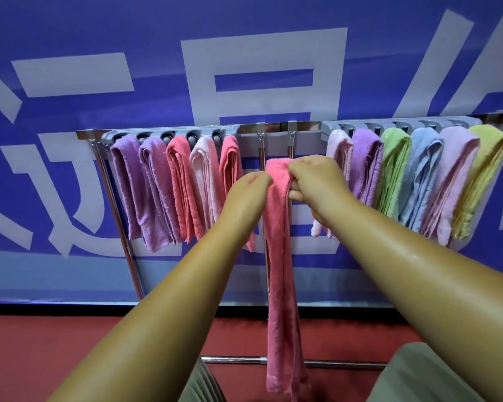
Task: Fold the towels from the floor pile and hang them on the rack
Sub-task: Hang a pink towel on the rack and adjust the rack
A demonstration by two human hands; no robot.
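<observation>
Hands meet at centre frame: the left hand (249,190) pinches the top fold of a pink towel (279,256), and the right hand (317,184) grips it from the other side, fingers curled round the cloth. The towel hangs long and narrow to the lower middle, before the rack (273,130) and its bare central gap. Folded towels fill both ends: a left row (183,184) of five and a right row (418,175) of six (purples, pinks, green, blue, yellow). A banner (99,39) hangs behind.

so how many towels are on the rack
11 on the rack. Left group, five: purple, purple, coral, pale pink, coral. Right group, six: pale pink, purple, green, blue, pink, yellow. The held pink towel isn't counted.
</observation>
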